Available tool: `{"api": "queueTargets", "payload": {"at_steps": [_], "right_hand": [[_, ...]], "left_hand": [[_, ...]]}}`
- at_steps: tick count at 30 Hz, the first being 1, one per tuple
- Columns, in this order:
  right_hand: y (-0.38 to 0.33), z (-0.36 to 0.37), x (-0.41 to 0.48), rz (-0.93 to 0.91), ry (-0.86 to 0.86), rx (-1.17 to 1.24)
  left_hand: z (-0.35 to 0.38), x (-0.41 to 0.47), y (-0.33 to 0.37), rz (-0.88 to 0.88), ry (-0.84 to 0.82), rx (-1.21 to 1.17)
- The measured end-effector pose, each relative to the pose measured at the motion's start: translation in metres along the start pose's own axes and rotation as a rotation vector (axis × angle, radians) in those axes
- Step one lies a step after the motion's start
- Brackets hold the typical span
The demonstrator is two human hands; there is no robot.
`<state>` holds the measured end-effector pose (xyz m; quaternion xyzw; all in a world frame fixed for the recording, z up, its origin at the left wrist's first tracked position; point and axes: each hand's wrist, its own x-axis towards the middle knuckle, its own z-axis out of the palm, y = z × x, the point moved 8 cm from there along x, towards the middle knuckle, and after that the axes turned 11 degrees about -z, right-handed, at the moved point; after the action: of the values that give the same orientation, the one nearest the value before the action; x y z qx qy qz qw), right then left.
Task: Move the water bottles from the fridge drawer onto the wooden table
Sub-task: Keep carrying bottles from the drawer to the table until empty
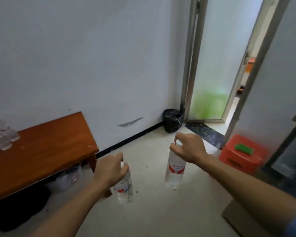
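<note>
Hands [109,170] round necks of two water bottles [175,170]

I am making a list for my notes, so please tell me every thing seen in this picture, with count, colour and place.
table: 1, brown wood, left side
bottles on table: several, clear, blurred, far left
left bottle: 1, clear, red label, held in air
right bottle: 1, clear, red label, held in air
bag: 1, black, corner beside door
door: 1, frosted glass, open, right
stool: 1, red, right
green thing: 1, on stool
left hand: 1, grips left bottle's cap
right hand: 1, grips right bottle's cap
</note>
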<state>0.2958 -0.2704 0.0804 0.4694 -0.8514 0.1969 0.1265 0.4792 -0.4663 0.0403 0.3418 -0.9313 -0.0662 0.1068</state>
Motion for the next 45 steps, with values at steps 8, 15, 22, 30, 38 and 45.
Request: {"api": "queueTargets", "payload": {"at_steps": [8, 15, 22, 30, 38, 45], "right_hand": [[-0.193, 0.112, 0.115, -0.375, -0.165, 0.099], [-0.371, 0.230, 0.222, -0.645, -0.239, 0.313], [-0.546, 0.313, 0.275, -0.885, -0.343, 0.385], [-0.725, 0.400, 0.298, -0.962, -0.424, 0.439], [-0.877, 0.445, 0.334, -0.899, -0.424, 0.465], [-0.967, 0.491, 0.391, -0.871, -0.398, 0.517]], "left_hand": [[-0.032, -0.038, -0.213, -0.464, 0.094, -0.013], [-0.045, -0.042, -0.390, -0.797, 0.039, -0.016], [-0.075, -0.076, -0.518, -1.111, 0.183, -0.045], [-0.089, -0.095, -0.676, -1.200, 0.146, -0.013], [-0.154, -0.077, -0.852, -1.104, 0.191, 0.035], [-0.169, -0.025, -0.983, -1.079, 0.184, 0.040]]}}
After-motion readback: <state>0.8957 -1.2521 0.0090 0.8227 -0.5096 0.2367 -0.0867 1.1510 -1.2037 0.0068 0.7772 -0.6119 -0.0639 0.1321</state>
